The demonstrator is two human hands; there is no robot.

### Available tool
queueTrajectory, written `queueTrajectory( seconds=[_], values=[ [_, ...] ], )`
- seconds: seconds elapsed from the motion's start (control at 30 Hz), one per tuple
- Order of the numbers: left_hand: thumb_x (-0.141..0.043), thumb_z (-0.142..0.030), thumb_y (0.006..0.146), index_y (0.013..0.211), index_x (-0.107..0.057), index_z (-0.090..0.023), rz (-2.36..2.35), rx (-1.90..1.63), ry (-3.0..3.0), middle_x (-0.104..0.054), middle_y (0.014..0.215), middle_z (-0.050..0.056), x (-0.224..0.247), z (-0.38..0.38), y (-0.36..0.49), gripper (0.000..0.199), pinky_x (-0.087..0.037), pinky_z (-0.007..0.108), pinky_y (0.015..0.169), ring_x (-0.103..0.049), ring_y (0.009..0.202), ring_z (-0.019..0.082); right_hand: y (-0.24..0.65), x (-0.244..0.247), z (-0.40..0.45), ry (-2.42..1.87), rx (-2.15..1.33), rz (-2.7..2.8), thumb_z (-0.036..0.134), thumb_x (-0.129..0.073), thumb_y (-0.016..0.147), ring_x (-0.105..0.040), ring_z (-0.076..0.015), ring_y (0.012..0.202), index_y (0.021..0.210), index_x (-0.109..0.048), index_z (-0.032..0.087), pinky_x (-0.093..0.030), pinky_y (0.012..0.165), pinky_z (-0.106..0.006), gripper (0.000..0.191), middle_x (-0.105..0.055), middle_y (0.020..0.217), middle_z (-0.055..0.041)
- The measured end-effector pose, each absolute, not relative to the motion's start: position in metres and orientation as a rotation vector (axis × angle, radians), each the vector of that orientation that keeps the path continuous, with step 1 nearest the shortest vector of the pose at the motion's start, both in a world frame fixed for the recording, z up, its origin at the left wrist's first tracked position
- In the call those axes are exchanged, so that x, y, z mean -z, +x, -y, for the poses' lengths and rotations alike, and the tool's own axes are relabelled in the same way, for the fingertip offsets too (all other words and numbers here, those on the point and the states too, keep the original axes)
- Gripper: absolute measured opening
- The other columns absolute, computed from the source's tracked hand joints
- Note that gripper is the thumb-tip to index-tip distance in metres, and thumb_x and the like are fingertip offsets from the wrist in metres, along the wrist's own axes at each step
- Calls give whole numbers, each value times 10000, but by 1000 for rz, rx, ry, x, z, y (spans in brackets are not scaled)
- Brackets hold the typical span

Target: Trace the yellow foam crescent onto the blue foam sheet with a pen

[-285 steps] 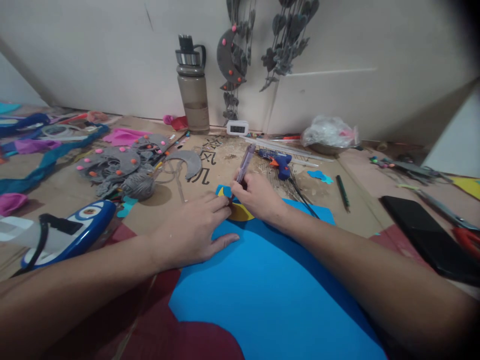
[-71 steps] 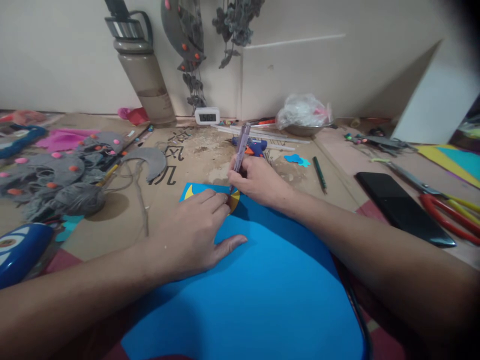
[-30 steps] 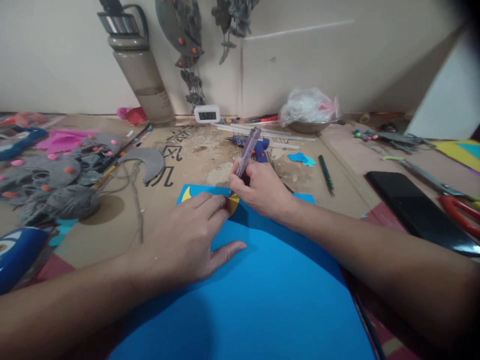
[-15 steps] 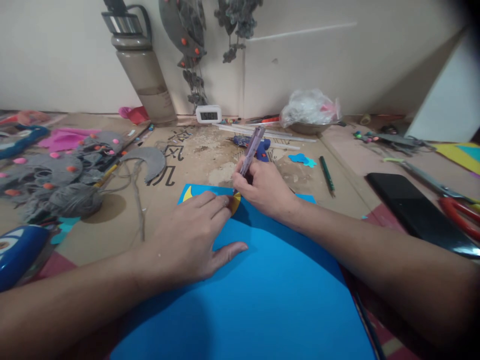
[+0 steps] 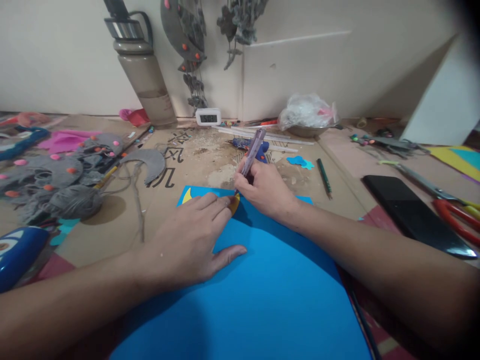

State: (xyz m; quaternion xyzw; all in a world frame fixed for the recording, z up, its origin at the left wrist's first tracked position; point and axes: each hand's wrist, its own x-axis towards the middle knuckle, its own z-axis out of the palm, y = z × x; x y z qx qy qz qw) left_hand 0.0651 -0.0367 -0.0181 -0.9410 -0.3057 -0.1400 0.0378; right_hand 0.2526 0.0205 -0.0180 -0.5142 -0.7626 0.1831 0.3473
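A large blue paper sheet [image 5: 262, 285] lies in front of me. Near its far edge rests a yellow crescent cutout [image 5: 234, 206], whose middle is covered by my fingers. My left hand [image 5: 195, 235] lies flat across the cutout and the sheet, thumb spread out to the right. My right hand [image 5: 264, 187] grips a purple pen [image 5: 255, 147], tilted, with its tip down at the crescent's right end. Any line drawn there is too small to make out.
Behind my hands lie a blue glue gun [image 5: 262, 150], white sticks, blue cutouts [image 5: 298, 161] and a green pencil [image 5: 324, 178]. At right are a phone [image 5: 408, 215] and red-handled scissors [image 5: 455, 220]. Grey felt pieces [image 5: 67, 170] and a bottle [image 5: 144, 82] stand left.
The view has shifted slightly. The pen tip stays at the crescent's right end, and both hands hold nearly the same pose.
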Motion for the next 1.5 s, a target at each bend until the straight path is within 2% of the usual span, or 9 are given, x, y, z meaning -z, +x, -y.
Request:
queueTrajectory(
  seconds=[0.53, 0.73, 1.5],
  values=[
    [-532, -530, 942, 1295, -589, -7, 891, 434, -2842, -668, 1220, 208, 20, 36, 66, 634, -545, 490, 907, -620, 1090, 358, 255, 19, -22, -1346, -434, 1957, 244, -499, 836, -541, -141, 637, 745, -567, 182, -379, 607, -271, 130, -620, 688, -18],
    [-555, -526, 928, 1282, -593, -22, 908, 390, -2867, -683, 1154, 185, 17, 35, 68, 617, -552, 489, 875, -619, 1048, 352, 255, 18, -21, -1356, -425, 1958, 237, -506, 837, -531, -137, 626, 740, -572, 182, -379, 610, -272, 129, -616, 678, -13],
    [-517, -525, 946, 1283, -589, -12, 897, 375, -2848, -676, 1160, 197, 17, 35, 69, 618, -548, 493, 868, -618, 1054, 356, 257, 20, -22, -1361, -415, 1937, 223, -518, 836, -555, -139, 636, 754, -583, 183, -397, 630, -272, 112, -643, 702, -15]
  ],
)
